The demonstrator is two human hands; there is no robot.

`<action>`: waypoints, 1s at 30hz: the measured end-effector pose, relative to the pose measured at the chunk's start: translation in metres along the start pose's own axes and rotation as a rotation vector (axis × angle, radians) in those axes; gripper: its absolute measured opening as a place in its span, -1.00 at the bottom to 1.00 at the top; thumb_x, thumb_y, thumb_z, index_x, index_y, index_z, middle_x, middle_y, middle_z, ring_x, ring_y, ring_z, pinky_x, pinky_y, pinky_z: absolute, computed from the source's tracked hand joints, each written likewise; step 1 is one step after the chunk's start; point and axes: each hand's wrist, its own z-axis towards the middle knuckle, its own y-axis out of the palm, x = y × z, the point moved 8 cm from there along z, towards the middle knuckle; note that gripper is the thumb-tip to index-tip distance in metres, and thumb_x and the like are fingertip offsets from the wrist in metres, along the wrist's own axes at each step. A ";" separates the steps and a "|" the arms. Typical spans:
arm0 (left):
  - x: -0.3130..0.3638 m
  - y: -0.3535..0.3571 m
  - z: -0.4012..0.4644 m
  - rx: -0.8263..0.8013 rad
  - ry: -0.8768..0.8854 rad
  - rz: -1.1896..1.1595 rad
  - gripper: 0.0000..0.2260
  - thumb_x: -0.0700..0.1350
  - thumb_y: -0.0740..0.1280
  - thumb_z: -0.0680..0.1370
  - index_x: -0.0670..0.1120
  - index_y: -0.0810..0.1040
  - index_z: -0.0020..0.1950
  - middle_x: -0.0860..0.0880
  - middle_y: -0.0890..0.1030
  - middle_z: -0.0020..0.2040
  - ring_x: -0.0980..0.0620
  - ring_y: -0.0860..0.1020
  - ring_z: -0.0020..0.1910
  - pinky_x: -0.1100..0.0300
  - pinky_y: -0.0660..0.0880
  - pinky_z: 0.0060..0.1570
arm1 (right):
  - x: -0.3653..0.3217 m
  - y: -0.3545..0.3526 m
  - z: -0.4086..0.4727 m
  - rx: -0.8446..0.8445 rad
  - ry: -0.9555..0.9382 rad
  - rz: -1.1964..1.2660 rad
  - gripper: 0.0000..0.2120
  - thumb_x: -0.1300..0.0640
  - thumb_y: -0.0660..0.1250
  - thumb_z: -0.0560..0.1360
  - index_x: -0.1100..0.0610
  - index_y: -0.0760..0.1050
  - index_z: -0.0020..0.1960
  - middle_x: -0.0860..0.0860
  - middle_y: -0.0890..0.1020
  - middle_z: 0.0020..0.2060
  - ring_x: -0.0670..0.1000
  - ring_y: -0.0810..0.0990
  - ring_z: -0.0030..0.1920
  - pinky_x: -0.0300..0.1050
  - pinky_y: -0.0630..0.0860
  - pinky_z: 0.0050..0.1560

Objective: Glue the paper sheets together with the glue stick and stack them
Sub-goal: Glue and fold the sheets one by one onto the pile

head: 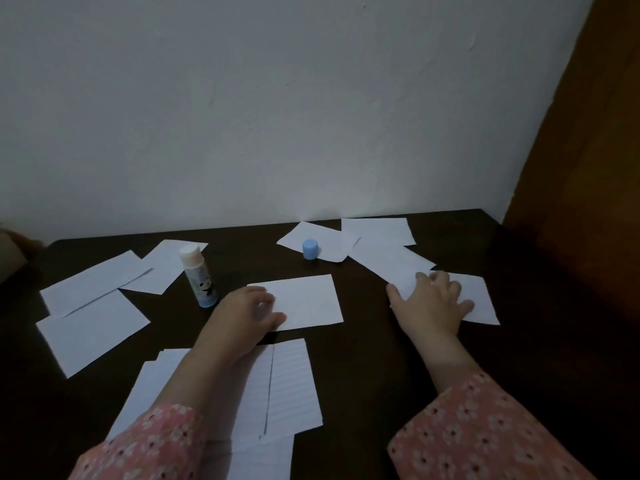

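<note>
White lined paper sheets lie scattered over a dark table (363, 358). My left hand (247, 311) rests on the left edge of the middle sheet (308, 301), fingers loosely bent on it. My right hand (434, 299) lies flat with spread fingers on a sheet at the right (479, 297). The glue stick (198, 276) stands upright and uncapped just left of my left hand. Its blue cap (310, 249) stands on a sheet (325, 242) near the wall. A pile of sheets (277, 386) lies near me, partly under my left forearm.
More sheets lie at the left (91, 327) and far right back (377, 230). A white wall rises right behind the table. A brown wooden panel (581, 168) stands at the right.
</note>
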 end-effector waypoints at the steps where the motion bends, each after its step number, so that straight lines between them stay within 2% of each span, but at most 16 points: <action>1: 0.000 -0.001 0.000 0.007 -0.002 -0.003 -0.60 0.07 0.34 0.53 0.03 0.46 0.35 0.05 0.38 0.43 0.04 0.33 0.40 0.11 0.31 0.33 | -0.001 0.001 0.001 -0.005 -0.005 0.001 -0.36 -0.28 0.12 0.53 0.07 0.25 0.48 0.08 0.26 0.45 0.14 0.21 0.41 0.20 0.19 0.34; 4: 0.000 -0.002 -0.003 0.013 -0.006 -0.015 -0.60 0.08 0.34 0.53 0.04 0.45 0.35 0.05 0.37 0.43 0.05 0.33 0.39 0.12 0.32 0.31 | -0.003 0.005 0.004 -0.029 -0.012 -0.013 -0.32 -0.30 0.06 0.54 0.08 0.16 0.52 0.05 0.24 0.48 0.14 0.19 0.43 0.22 0.15 0.36; 7: -0.001 -0.001 -0.005 0.008 -0.002 -0.034 -0.59 0.08 0.34 0.52 0.05 0.45 0.35 0.06 0.36 0.44 0.06 0.33 0.39 0.12 0.32 0.31 | -0.004 0.004 0.008 -0.015 0.002 -0.027 -0.34 -0.33 0.03 0.54 0.07 0.24 0.48 0.06 0.30 0.43 0.14 0.21 0.41 0.25 0.14 0.35; 9: -0.002 -0.002 -0.005 0.008 -0.003 -0.041 -0.58 0.08 0.35 0.52 0.05 0.44 0.36 0.07 0.36 0.44 0.06 0.32 0.41 0.11 0.31 0.33 | -0.005 0.005 0.011 -0.028 0.013 -0.024 -0.35 -0.32 0.07 0.54 0.05 0.25 0.47 0.06 0.26 0.45 0.14 0.17 0.43 0.29 0.09 0.38; 13: -0.004 -0.003 -0.006 -0.001 0.005 -0.054 -0.58 0.07 0.35 0.52 0.05 0.44 0.37 0.08 0.35 0.45 0.07 0.30 0.42 0.10 0.30 0.34 | -0.006 0.011 0.016 -0.098 0.021 0.008 -0.30 -0.30 0.08 0.55 0.06 0.10 0.55 0.03 0.15 0.53 0.17 0.04 0.51 0.37 -0.04 0.41; 19: -0.005 -0.004 -0.007 -0.010 0.007 -0.094 -0.59 0.06 0.37 0.51 0.06 0.46 0.34 0.07 0.36 0.44 0.05 0.29 0.42 0.07 0.30 0.36 | -0.009 0.005 0.011 -0.053 -0.013 -0.019 -0.49 -0.19 0.05 0.61 0.02 0.29 0.47 -0.02 0.29 0.47 0.13 0.16 0.48 0.37 -0.01 0.41; 22: -0.006 -0.004 -0.007 -0.016 0.004 -0.096 -0.60 0.07 0.37 0.51 0.07 0.46 0.34 0.08 0.36 0.44 0.05 0.30 0.41 0.06 0.31 0.36 | -0.009 -0.004 0.009 0.027 -0.026 0.032 -0.58 -0.15 0.09 0.61 -0.01 0.40 0.39 -0.04 0.39 0.39 0.10 0.27 0.42 0.35 0.02 0.40; 27: -0.006 -0.003 -0.006 -0.019 -0.001 -0.104 -0.61 0.07 0.37 0.50 0.07 0.48 0.32 0.08 0.36 0.43 0.06 0.32 0.40 0.08 0.32 0.34 | -0.008 -0.027 0.000 0.147 -0.028 0.237 -0.63 -0.15 0.14 0.59 -0.03 0.46 0.31 -0.02 0.49 0.26 0.06 0.40 0.29 0.28 0.11 0.39; 30: -0.007 -0.004 -0.005 -0.013 -0.006 -0.112 -0.61 0.07 0.38 0.50 0.07 0.48 0.32 0.09 0.36 0.43 0.07 0.31 0.40 0.08 0.31 0.35 | -0.006 -0.041 -0.010 0.213 -0.040 0.407 -0.69 -0.12 0.15 0.60 -0.05 0.48 0.26 -0.04 0.54 0.13 0.00 0.47 0.16 0.12 0.26 0.29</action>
